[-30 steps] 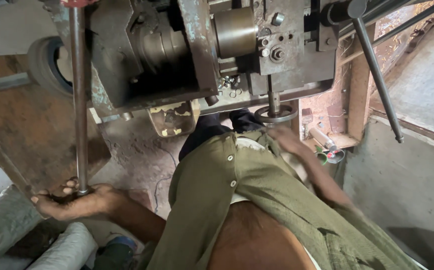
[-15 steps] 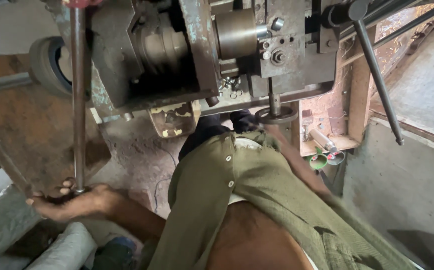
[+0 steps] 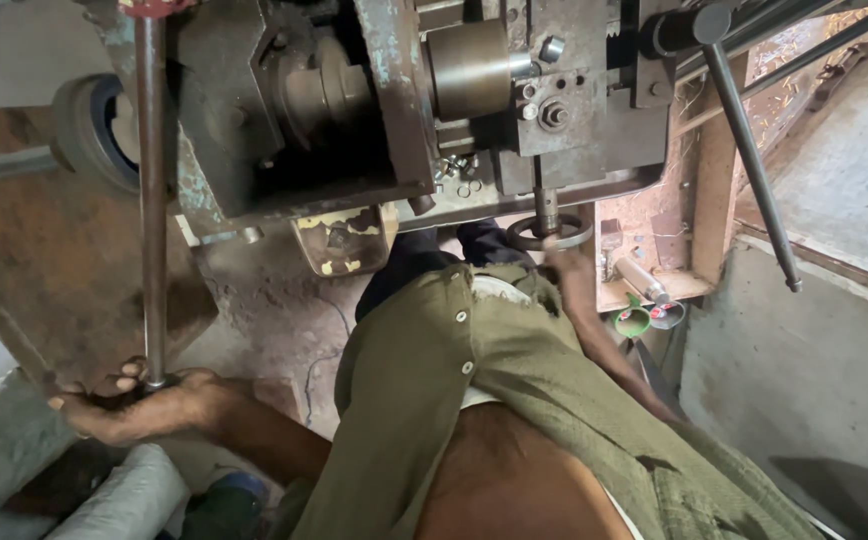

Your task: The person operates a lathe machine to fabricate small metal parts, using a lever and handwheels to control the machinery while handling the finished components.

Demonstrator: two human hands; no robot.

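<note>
The long rod (image 3: 153,200) is dull grey metal — smooth. The machine body (image 3: 394,110) is worn steel with flaking paint. The handwheel (image 3: 550,233) — dark, matt metal.

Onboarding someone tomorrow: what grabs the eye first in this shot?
The worn grey metalworking machine fills the top of the view, its paint chipped. At lower left the left hand grips the bottom end of a long steel bar that runs up to the top edge of the view. The right hand rests on a small handwheel under the machine, beside the olive shirt.
</note>
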